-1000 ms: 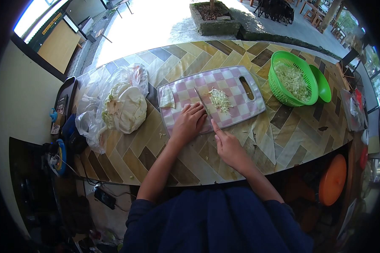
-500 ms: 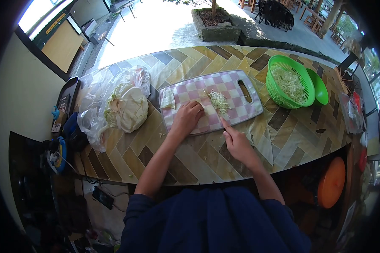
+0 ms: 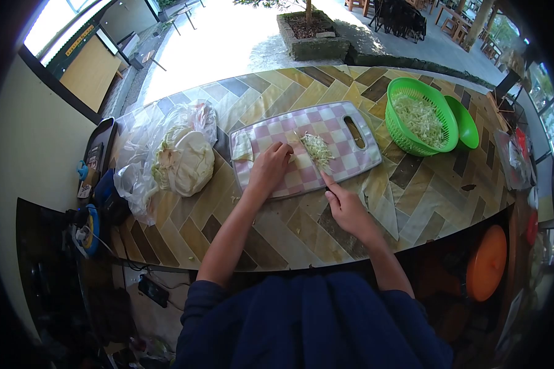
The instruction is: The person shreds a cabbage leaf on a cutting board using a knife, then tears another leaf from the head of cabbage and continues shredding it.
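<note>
A pink-and-white checked cutting board (image 3: 345, 161) lies on the table under both hands. My left hand (image 3: 271, 167) rests on it, fingers curled and pressed down on a pale piece of cabbage (image 3: 292, 158), mostly hidden by the fingertips. My right hand (image 3: 349, 210) is wrapped round the handle of a knife (image 3: 324, 175), whose thin blade points away across the board. Against the blade's right side lies a small heap of shredded cabbage (image 3: 317, 150). A flat cabbage leaf piece (image 3: 242, 146) sits at the board's left edge.
Left of the board, a partly peeled cabbage (image 3: 194, 165) lies on a clear plastic bag (image 3: 132, 178). At the right stand a green basket (image 3: 393, 126) of shredded cabbage (image 3: 420, 120) and a green bowl (image 3: 468, 128). An orange round object (image 3: 486, 263) is below the table's right edge.
My left hand has shifted slightly left, its fingertips a little farther from the blade. The knife and my right hand stay almost in place; the view has tilted slightly.
</note>
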